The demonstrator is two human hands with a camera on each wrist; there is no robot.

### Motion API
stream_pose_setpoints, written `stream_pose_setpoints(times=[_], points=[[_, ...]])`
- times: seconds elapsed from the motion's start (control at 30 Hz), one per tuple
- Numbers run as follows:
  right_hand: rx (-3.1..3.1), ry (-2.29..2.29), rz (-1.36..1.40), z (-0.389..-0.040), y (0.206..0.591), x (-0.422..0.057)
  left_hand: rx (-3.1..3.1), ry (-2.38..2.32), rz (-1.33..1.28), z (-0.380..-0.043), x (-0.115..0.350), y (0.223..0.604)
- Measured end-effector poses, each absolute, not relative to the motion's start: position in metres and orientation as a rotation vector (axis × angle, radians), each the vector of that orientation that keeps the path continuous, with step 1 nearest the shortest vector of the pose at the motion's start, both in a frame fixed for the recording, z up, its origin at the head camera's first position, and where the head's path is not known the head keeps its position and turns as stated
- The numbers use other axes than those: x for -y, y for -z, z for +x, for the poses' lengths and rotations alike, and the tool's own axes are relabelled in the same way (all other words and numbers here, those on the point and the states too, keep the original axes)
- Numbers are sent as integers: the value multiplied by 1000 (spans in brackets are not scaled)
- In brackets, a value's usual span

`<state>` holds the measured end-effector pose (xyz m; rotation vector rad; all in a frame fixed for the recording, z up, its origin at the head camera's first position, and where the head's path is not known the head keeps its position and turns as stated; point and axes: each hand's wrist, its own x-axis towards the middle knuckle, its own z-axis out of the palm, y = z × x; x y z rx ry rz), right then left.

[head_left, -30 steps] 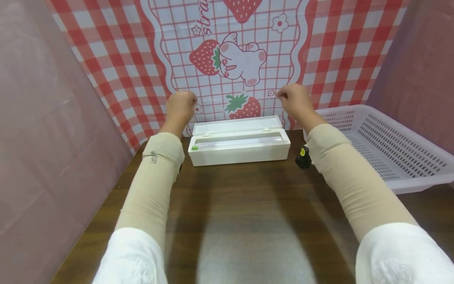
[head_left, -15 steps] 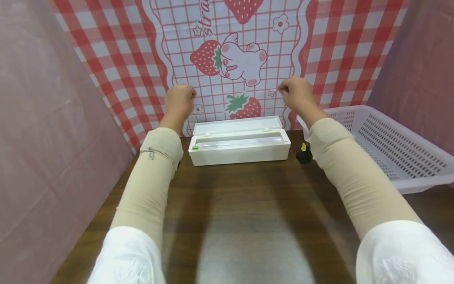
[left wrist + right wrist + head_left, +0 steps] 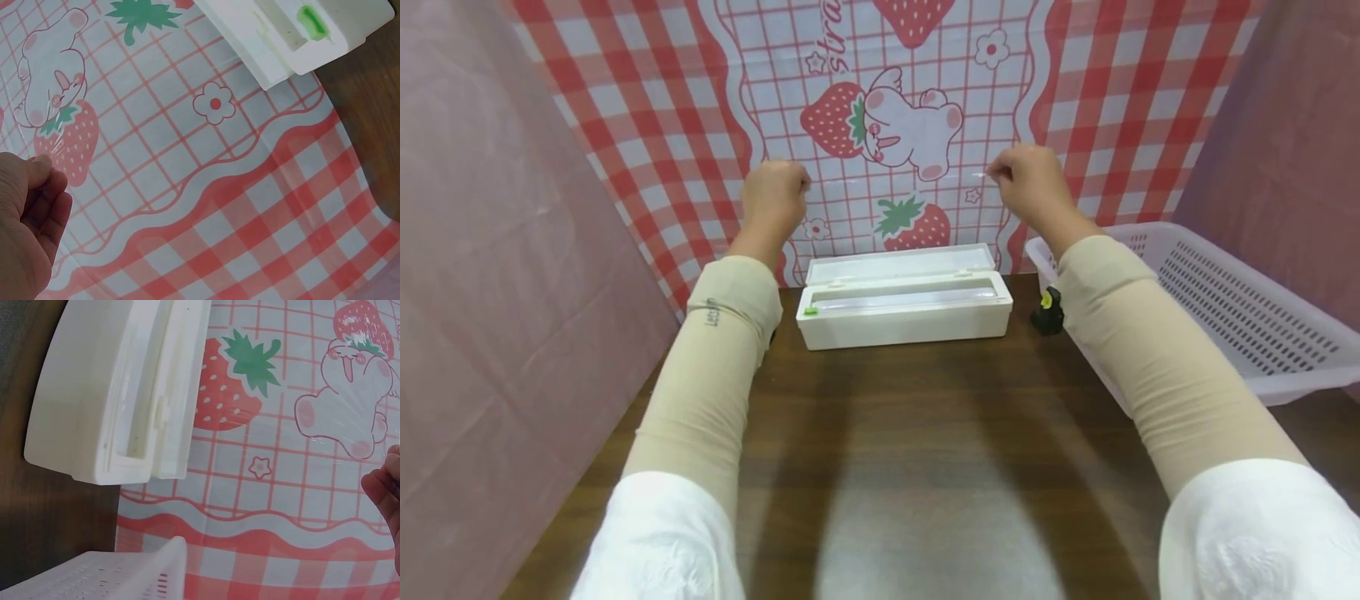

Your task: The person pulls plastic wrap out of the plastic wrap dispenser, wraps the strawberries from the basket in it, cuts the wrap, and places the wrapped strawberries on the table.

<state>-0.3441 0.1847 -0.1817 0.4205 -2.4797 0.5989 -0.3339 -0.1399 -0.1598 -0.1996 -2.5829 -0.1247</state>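
Note:
Both hands are raised above and beyond the white plastic wrap dispenser (image 3: 906, 327), with a thin clear sheet of plastic wrap (image 3: 60, 135) between them. My left hand (image 3: 773, 202) pinches one side between thumb and curled fingers; glints run from the thumb in the left wrist view. Opposite it, my right hand (image 3: 1033, 187) pinches the other side, a small shine at its fingertips. The sheet is so transparent that most of its outline is lost against the printed cloth. The dispenser's lid (image 3: 898, 264) stands tipped back, and a green slider (image 3: 810, 311) sits at its left end.
A white slotted basket (image 3: 1292, 382) stands on the right, partly behind my right forearm. The brown wooden table (image 3: 917, 400) lies under the dispenser. A strawberry-print checked cloth (image 3: 1112, 108) hangs at the back, with pink cloth (image 3: 535, 333) along the sides.
Both hands have risen and drawn slightly apart, still pinching the wrap. The dispenser and basket stay where they were.

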Motion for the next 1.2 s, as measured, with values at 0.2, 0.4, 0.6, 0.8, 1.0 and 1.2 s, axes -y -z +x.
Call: stream_pose_setpoints(times=[0.2, 0.4, 0.6, 0.8, 1.0, 1.2], points=[[2485, -619, 402, -342, 175, -183, 2568, 140, -188, -332, 141, 154], [2446, -599, 414, -342, 171, -183, 2520, 154, -189, -330, 140, 150], [2427, -606, 410, -338, 166, -182, 2486, 166, -184, -328, 140, 146], [2409, -597, 407, -335, 162, -181, 2462, 180, -180, -326, 140, 142], [2343, -588, 415, -333, 160, -181, 2404, 199, -197, -326, 140, 138], [2294, -562, 427, -335, 153, -181, 2389, 178, -181, -324, 139, 129]])
